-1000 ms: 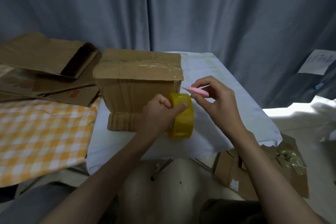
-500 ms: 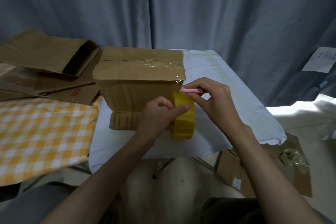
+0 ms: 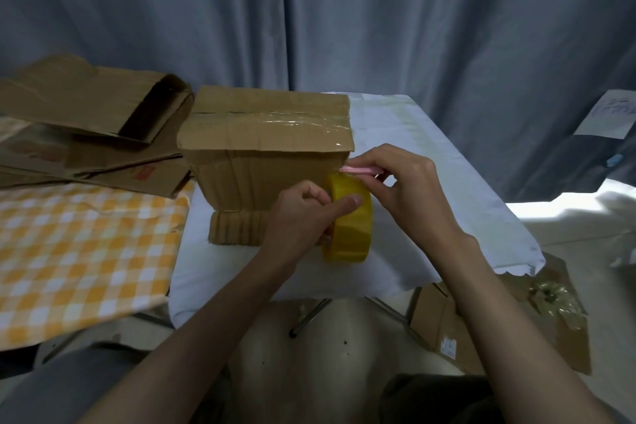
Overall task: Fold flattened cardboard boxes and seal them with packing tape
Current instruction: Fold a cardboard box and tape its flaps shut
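- A grey curtain [image 3: 309, 10] hangs behind the counter [image 3: 430, 155], which wears a white cover; the box [image 3: 265, 155] serves as landmark for all that follows.
- Left of the box lies a stack of flattened boxes [image 3: 86, 120], and in front of that stack a yellow checked cloth [image 3: 79, 244].
- The box stands on the counter, its top flaps closed under a glossy strip of clear tape; its near wall is ribbed with creases and bulges out at the foot.
- Against the box's near right corner stands the yellow tape roll [image 3: 351, 224], upright on its edge.
- The left hand [image 3: 303, 217], in front of the box, has its grip closed round the roll, thumb pressed across the outer face.
- The right hand [image 3: 406, 189], at the box's right, pinches a pink cutter [image 3: 361, 169]; a second ago its tip stood clear of the box, and now it sits at the top right corner, just above the roll.
- That shift suggests the strip is about to be cut free, which would finish sealing this seam.
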`<state>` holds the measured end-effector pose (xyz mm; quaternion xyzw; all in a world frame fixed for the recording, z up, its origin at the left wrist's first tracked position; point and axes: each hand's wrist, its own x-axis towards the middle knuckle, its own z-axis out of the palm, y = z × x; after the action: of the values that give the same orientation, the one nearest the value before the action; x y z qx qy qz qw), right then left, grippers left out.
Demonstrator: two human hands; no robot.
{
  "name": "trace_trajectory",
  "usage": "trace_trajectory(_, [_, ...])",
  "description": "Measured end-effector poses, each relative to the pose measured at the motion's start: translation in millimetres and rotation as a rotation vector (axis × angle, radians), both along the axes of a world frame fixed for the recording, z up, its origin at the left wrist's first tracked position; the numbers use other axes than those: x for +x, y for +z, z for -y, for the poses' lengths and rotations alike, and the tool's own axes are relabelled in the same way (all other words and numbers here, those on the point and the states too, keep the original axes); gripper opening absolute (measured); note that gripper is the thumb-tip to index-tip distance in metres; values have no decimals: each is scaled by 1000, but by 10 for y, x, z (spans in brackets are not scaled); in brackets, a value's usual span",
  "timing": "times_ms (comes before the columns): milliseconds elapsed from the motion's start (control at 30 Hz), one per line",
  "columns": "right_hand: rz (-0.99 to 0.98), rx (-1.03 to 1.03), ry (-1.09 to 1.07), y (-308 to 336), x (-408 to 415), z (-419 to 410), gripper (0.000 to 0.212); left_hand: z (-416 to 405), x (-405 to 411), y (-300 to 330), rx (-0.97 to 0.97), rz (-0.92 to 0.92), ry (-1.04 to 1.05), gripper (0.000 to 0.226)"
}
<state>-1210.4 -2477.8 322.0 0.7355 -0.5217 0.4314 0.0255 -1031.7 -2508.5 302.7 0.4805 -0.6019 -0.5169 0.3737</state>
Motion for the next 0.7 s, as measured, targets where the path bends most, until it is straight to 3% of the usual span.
trace_trajectory(367, [-28, 22, -30, 40, -26, 31, 16, -33, -26, 33, -98, -11, 20, 60])
trace_trajectory(700, [2, 58, -99, 13, -157, -25, 17, 43, -66, 71, -88, -46, -33, 45])
